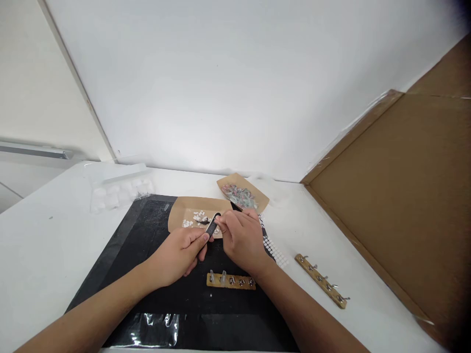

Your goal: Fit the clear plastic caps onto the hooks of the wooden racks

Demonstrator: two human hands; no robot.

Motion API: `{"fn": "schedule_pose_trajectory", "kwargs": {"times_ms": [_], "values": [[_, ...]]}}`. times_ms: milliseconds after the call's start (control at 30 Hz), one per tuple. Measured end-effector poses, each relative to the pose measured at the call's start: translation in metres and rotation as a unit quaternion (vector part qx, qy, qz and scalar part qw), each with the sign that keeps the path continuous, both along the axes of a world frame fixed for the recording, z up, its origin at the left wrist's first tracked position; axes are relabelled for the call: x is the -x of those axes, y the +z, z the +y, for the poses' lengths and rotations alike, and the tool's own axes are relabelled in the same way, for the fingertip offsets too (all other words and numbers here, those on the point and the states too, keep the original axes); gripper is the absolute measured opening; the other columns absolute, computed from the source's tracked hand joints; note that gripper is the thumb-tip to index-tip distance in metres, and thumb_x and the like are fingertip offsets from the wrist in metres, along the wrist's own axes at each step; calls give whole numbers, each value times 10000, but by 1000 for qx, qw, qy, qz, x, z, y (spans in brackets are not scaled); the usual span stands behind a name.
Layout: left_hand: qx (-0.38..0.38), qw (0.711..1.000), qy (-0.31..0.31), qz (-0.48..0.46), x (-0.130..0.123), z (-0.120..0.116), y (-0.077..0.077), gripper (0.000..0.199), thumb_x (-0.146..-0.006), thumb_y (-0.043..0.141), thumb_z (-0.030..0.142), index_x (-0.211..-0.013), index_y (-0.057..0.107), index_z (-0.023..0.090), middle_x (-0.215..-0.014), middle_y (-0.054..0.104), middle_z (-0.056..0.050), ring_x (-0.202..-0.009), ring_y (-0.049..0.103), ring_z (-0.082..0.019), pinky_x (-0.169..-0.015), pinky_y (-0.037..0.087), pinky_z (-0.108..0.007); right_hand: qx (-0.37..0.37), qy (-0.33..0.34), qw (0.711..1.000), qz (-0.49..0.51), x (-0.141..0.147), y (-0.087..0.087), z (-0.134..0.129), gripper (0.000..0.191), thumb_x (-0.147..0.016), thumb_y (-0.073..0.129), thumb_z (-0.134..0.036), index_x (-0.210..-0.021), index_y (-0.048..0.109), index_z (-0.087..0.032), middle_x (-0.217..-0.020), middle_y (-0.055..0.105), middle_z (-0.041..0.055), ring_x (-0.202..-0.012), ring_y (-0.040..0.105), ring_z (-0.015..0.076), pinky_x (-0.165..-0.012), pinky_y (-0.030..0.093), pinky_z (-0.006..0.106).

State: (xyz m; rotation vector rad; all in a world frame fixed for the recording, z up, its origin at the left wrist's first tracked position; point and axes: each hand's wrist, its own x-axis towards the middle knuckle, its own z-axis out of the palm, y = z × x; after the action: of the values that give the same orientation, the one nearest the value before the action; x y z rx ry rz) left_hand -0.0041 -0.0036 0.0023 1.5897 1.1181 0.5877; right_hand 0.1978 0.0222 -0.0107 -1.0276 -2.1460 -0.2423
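White table [66, 235] at the bottom of it all, black mat [121, 264] on top. Brown paper tray [175, 213] sits on the mat's far edge, just past the hands at 11 o'clock. Smaller paper tray [262, 200] with coloured pieces at 12 to 1 o'clock.

Hands: left [180, 257] has thumb and fingers clamped on the near end of a black stick. Right [245, 240] has its fingertips pinched at the far end; can't tell if they grip the stick itself or something small on it.

Far wooden strip [320, 281] at 4 o'clock, axis 10 to 4. Near wooden strip [236, 282] at 5 to 6 o'clock, axis about 9 to 3, right wrist nearest.

Key bit: black stick [212, 227] lies between the hands, 1 to 2 o'clock from left, 10 from right. Long axis 7 to 1. Left owns the near end, right is nearer the far one.
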Motion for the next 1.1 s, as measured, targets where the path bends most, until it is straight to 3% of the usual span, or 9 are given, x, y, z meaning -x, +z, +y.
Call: {"fn": "schedule_pose_trajectory", "kwargs": {"times_ms": [100, 233, 367, 500, 600, 733, 867, 967, 1100], "values": [[7, 1000, 5, 17, -1, -1, 1, 540, -1043, 408, 611, -723, 533, 195, -428, 436, 66, -370, 433, -100, -427, 281, -202, 12, 18, 999, -24, 2, 1, -1, 280, -1061, 486, -187, -783, 477, -215, -696, 610, -13, -654, 529, 153, -738, 287, 360], [-1, 1000, 6, 14, -1, -2, 2, 534, -1046, 407, 603, -722, 534, 198, -430, 428, 66, -379, 429, -102, -427, 291, -203, 6, -8, 1000, -9, 0, 4, 0, 284, -1062, 490, -191, -780, 479, -215, -684, 606, -14, -648, 524, 150, -739, 285, 362], [-22, 999, 15, 25, 0, -1, 2, 532, -1057, 397, 581, -713, 530, 198, -432, 428, 64, -381, 421, -98, -430, 298, -204, 20, 39, 998, -42, -2, 5, 0, 263, -1051, 480, -179, -790, 481, -211, -707, 624, -4, -673, 545, 154, -734, 286, 363], [-15, 1000, 21, 9, 1, -1, 4, 520, -1052, 408, 586, -720, 520, 202, -450, 433, 64, -388, 429, -102, -420, 299, -203, 12, 6, 1000, -9, -3, 3, 0, 252, -1063, 485, -190, -813, 507, -206, -721, 646, -1, -676, 565, 154, -743, 289, 367], [-8, 1000, 22, 7, 1, -2, 5, 528, -1045, 415, 599, -713, 510, 200, -451, 422, 68, -382, 423, -97, -419, 294, -200, 28, 33, 999, -14, -3, 4, 1, 253, -1072, 468, -196, -824, 515, -205, -738, 662, 5, -691, 581, 154, -743, 293, 365], [-14, 1000, 17, -8, 2, 0, 7, 537, -1037, 417, 615, -711, 504, 197, -460, 438, 66, -388, 425, -93, -433, 316, -197, 19, 7, 1000, 3, -2, 6, 0, 248, -1066, 487, -194, -821, 522, -209, -728, 668, 2, -675, 575, 153, -739, 289, 369], [-14, 1000, 16, 2, 3, 0, 7, 530, -1043, 399, 616, -723, 499, 205, -456, 415, 71, -394, 415, -103, -438, 320, -207, 38, 39, 998, 4, -3, 5, 0, 246, -1069, 482, -193, -828, 533, -208, -767, 700, 10, -710, 615, 159, -745, 301, 372], [-83, 996, 13, 40, 3, 1, 8, 505, -1068, 374, 560, -727, 499, 209, -523, 459, 52, -467, 455, -122, -500, 364, -227, 69, 49, 995, 57, -7, 5, 1, 217, -1072, 518, -230, -863, 571, -211, -810, 733, 8, -725, 644, 158, -756, 331, 368], [-232, 964, 45, 118, 4, 3, 11, 428, -1087, 385, 450, -804, 592, 205, -771, 668, -16, -722, 619, -188, -704, 448, -278, 143, 63, 975, 158, -12, 6, 3, 188, -1061, 564, -294, -898, 628, -229, -837, 750, 8, -756, 677, 171, -806, 425, 362]]}}
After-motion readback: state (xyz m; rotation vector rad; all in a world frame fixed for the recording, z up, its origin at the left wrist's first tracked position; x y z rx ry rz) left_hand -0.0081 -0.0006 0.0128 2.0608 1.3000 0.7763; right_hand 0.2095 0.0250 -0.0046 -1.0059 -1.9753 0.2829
